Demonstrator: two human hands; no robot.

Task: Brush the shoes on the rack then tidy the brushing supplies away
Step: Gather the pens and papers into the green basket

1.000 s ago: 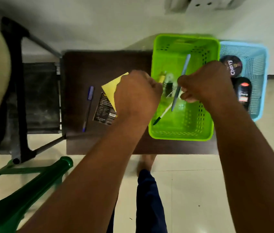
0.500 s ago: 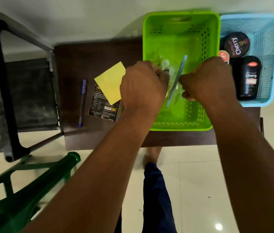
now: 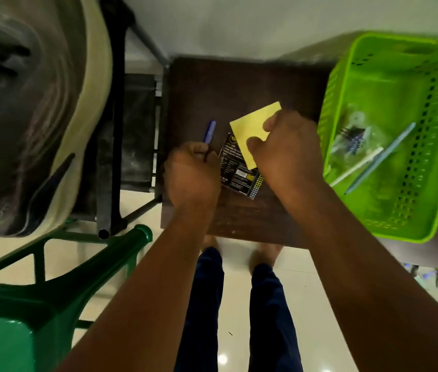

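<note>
On the left side of the dark surface, the person's left hand is curled around the lower end of a blue pen; its grip is closed on the barrel, and the capped tip points away from the person, past the knuckles. To do this pick-up well, the pen should probably be lifted straight off the wood before it travels, so it does not drag against the black printed card lying just to its right. Right of that, the right hand pinches a yellow sticky-note pad between thumb and fingers; the pad overlaps the far part of the card, and its far corner sticks out beyond the fingers. A firm hold across the pad's near edge should keep the sheets from fanning as it rises. The card itself is held by neither hand and would need its own pass. Further right, the green basket stands apart from both hands, already holding a pale blue pen, a white stick-like item and some blurred small things. Judging by the layout, the basket is where both held items should go, a short carry rightward. No shoes, brush or polish can be seen.
</note>
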